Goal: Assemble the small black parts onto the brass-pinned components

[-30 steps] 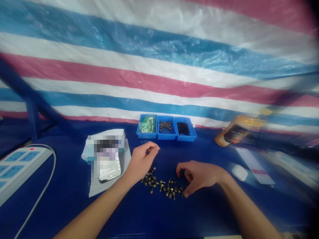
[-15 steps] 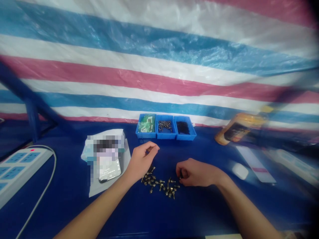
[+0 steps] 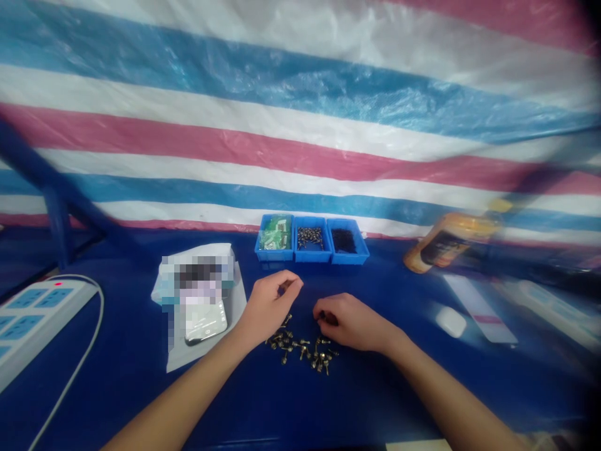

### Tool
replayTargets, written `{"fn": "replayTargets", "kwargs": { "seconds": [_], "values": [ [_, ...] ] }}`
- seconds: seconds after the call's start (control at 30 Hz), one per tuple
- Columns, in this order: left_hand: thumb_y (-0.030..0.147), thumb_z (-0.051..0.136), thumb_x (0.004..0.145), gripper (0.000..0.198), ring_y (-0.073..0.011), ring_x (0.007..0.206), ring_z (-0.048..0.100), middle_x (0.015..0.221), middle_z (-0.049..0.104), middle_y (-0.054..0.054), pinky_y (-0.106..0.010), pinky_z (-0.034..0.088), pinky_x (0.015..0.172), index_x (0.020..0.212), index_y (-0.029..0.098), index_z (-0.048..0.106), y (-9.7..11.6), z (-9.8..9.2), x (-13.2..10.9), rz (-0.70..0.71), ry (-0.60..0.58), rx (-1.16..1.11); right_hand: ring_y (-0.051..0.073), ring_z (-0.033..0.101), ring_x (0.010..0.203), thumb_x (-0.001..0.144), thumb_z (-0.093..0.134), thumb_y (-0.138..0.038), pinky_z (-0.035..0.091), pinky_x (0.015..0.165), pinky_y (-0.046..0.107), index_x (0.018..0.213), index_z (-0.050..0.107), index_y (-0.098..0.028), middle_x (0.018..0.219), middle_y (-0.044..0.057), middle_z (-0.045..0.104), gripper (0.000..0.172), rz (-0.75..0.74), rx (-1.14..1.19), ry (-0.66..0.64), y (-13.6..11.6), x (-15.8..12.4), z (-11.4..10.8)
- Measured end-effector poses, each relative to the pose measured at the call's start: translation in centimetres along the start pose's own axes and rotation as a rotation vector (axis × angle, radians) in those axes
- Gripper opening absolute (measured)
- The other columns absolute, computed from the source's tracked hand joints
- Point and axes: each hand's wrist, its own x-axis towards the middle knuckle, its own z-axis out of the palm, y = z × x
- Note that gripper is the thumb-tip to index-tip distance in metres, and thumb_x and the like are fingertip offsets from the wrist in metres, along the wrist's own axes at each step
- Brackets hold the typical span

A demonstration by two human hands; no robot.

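A striped plastic tarpaulin (image 3: pixel 300 125) hangs behind a dark blue workbench (image 3: pixel 141 401), where three blue plastic bins (image 3: pixel 310 259) line the far edge, holding bagged green circuit boards (image 3: pixel 275 233), dark screws (image 3: pixel 310 237) and black parts (image 3: pixel 344 240). Loose brass-coloured screws (image 3: pixel 300 351) lie scattered near the bench's middle, just below the person's hands. The left hand (image 3: pixel 265 307) is closed with a small dark part (image 3: pixel 283 287) at its fingertips and the right hand (image 3: pixel 352 322) is curled around a second dark part (image 3: pixel 325 317), a close fingertip pinch suiting pieces this small.
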Motion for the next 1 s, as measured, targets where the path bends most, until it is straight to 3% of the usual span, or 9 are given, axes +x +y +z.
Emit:
{"fn": "replayTargets", "kwargs": {
  "seconds": [0.4,0.57,0.7,0.83,1.0],
  "values": [
    [0.037,0.048,0.094,0.026,-0.0162,0.07,0.062,0.081,0.07,0.001,-0.026,0.043,0.064,0.087,0.023,0.07,0.4,0.1,-0.1,0.059,-0.101,0.066,0.012,0.055,0.062,0.087,0.056,-0.016,0.038,0.062,0.023,0.094,0.066,-0.021,0.073,-0.002,0.063,0.013,-0.06,0.08,-0.007,-0.1,0.0,-0.3],
    [0.039,0.05,0.093,0.025,-0.0165,0.072,0.063,0.079,0.07,0.001,-0.027,0.043,0.067,0.087,0.024,0.07,0.5,-0.1,-0.1,0.024,-0.125,0.025,0.011,0.051,0.058,0.092,0.055,-0.025,0.039,0.058,0.023,0.097,0.064,-0.022,0.07,-0.003,0.06,0.01,-0.047,0.266,0.039,-0.2,-0.3,-0.5],
    [0.046,0.049,0.094,0.031,-0.015,0.065,0.059,0.08,0.07,0.0,-0.026,0.042,0.061,0.09,0.023,0.069,0.8,-0.5,-0.3,-0.073,-0.276,-0.154,0.011,0.047,0.058,0.093,0.057,-0.035,0.039,0.056,0.024,0.098,0.063,-0.022,0.071,-0.002,0.058,0.015,-0.017,0.46,0.11,-0.4,-0.6,-1.0],
    [0.046,0.051,0.093,0.032,-0.0136,0.065,0.058,0.086,0.071,-0.003,-0.025,0.042,0.058,0.099,0.022,0.07,1.3,-0.7,-0.4,-0.106,-0.441,-0.362,0.013,0.052,0.065,0.093,0.058,-0.037,0.043,0.061,0.026,0.098,0.063,-0.022,0.083,0.002,0.064,0.017,-0.011,0.57,0.184,-0.6,-0.7,-1.4],
    [0.041,0.058,0.089,0.025,-0.0134,0.068,0.059,0.082,0.07,-0.002,-0.024,0.041,0.058,0.098,0.021,0.072,1.7,-0.8,-0.5,-0.135,-0.489,-0.419,0.014,0.054,0.068,0.093,0.059,-0.035,0.045,0.064,0.027,0.097,0.064,-0.021,0.086,0.002,0.066,0.016,-0.029,0.559,0.163,-0.7,-0.6,-1.2]
  ]
}}
